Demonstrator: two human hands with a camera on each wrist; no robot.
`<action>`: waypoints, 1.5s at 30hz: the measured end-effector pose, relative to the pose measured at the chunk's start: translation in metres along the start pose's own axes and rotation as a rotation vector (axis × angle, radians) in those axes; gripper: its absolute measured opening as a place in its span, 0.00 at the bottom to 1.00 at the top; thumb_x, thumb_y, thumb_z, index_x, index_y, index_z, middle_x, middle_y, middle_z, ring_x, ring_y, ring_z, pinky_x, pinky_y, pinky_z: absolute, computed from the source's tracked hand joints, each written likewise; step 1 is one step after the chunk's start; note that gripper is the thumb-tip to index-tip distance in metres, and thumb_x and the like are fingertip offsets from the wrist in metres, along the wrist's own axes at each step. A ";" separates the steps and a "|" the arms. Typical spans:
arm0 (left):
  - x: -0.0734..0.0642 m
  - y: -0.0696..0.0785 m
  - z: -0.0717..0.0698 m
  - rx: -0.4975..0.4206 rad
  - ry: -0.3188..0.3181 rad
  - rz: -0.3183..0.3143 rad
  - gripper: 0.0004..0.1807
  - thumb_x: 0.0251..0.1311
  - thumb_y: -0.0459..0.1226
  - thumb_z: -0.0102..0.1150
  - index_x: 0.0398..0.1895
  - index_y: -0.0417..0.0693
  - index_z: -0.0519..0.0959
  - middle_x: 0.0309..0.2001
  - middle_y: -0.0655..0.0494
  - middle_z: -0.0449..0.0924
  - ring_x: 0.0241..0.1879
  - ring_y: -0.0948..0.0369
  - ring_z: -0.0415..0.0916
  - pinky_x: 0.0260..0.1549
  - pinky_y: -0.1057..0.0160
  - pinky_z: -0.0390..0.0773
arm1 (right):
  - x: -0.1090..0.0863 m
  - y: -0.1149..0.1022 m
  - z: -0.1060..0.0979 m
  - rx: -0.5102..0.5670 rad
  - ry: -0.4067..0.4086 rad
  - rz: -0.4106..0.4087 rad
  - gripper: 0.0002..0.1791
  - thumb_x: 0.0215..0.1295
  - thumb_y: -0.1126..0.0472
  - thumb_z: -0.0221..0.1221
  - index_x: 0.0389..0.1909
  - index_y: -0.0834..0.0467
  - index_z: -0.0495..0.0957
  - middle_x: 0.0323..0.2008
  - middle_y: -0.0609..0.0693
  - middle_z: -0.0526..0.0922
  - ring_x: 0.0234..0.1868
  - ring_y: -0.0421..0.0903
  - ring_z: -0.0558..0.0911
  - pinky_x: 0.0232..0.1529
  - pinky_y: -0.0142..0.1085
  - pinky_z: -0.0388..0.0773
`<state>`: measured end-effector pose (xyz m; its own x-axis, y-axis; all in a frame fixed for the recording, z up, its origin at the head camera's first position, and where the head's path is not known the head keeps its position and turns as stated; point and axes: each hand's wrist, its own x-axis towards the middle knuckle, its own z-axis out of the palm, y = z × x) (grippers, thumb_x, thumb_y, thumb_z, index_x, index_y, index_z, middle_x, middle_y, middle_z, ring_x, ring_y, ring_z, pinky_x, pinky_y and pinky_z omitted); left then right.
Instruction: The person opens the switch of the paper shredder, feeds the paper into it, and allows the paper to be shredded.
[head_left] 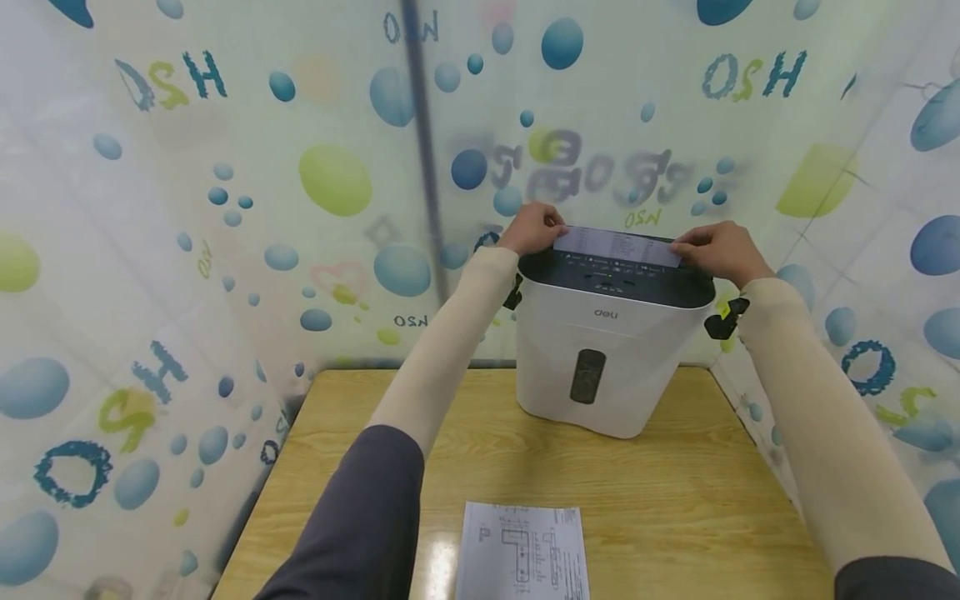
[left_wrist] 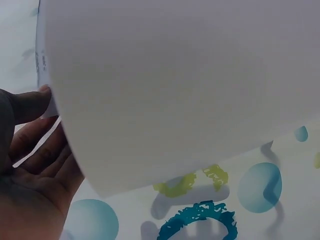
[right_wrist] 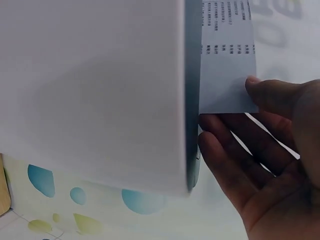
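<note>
A printed sheet of paper point(head_left: 611, 245) stands in the top slot of a white paper shredder point(head_left: 551, 350) with a dark lid, only a strip of it showing above. My left hand point(head_left: 534, 227) pinches the sheet's left edge. At the right edge, my right hand point(head_left: 726, 252) pinches it between thumb and fingers. In the right wrist view, the thumb of my right hand point(right_wrist: 280, 145) lies on the printed side of the paper point(right_wrist: 227, 75), close beside the shredder's lid. The shredder's side point(left_wrist: 175, 90) fills most of the left wrist view, next to my left hand point(left_wrist: 40, 165).
A second sheet with a technical drawing point(head_left: 521, 554) lies on the wooden table point(head_left: 660, 500) at the front edge of the head view. Patterned curtains point(head_left: 337, 125) with blue and green dots hang behind the table and along both sides.
</note>
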<state>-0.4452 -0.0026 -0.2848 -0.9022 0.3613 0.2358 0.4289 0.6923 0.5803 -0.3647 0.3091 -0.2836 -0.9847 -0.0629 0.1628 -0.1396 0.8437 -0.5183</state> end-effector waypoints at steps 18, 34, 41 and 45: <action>-0.011 -0.001 -0.018 0.025 -0.069 0.035 0.42 0.71 0.63 0.52 0.81 0.57 0.57 0.81 0.52 0.57 0.79 0.53 0.56 0.75 0.51 0.63 | -0.010 -0.009 0.003 -0.024 -0.057 0.010 0.50 0.68 0.25 0.51 0.81 0.53 0.57 0.77 0.71 0.58 0.75 0.72 0.61 0.69 0.71 0.60; -0.043 -0.011 -0.026 0.273 0.017 0.078 0.55 0.60 0.74 0.52 0.84 0.71 0.40 0.85 0.55 0.35 0.84 0.52 0.32 0.77 0.41 0.55 | -0.021 -0.008 0.011 -0.090 0.034 -0.137 0.57 0.67 0.28 0.56 0.84 0.50 0.40 0.83 0.60 0.27 0.80 0.74 0.34 0.70 0.78 0.42; -0.068 -0.019 -0.032 0.358 0.090 0.111 0.56 0.61 0.73 0.54 0.84 0.72 0.36 0.85 0.53 0.32 0.84 0.49 0.29 0.81 0.45 0.42 | -0.035 -0.010 0.017 -0.087 0.085 -0.169 0.58 0.64 0.28 0.60 0.84 0.47 0.40 0.83 0.55 0.25 0.81 0.71 0.33 0.70 0.78 0.40; -0.082 -0.029 -0.034 0.353 0.141 0.133 0.57 0.59 0.73 0.55 0.83 0.73 0.35 0.85 0.52 0.34 0.84 0.51 0.26 0.81 0.44 0.37 | -0.045 -0.010 0.022 -0.098 0.114 -0.195 0.58 0.63 0.29 0.61 0.84 0.47 0.42 0.84 0.54 0.26 0.82 0.70 0.34 0.70 0.78 0.39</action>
<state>-0.3847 -0.0733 -0.2946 -0.8246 0.3903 0.4095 0.5100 0.8262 0.2395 -0.3215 0.2916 -0.3038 -0.9210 -0.1740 0.3484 -0.3099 0.8693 -0.3850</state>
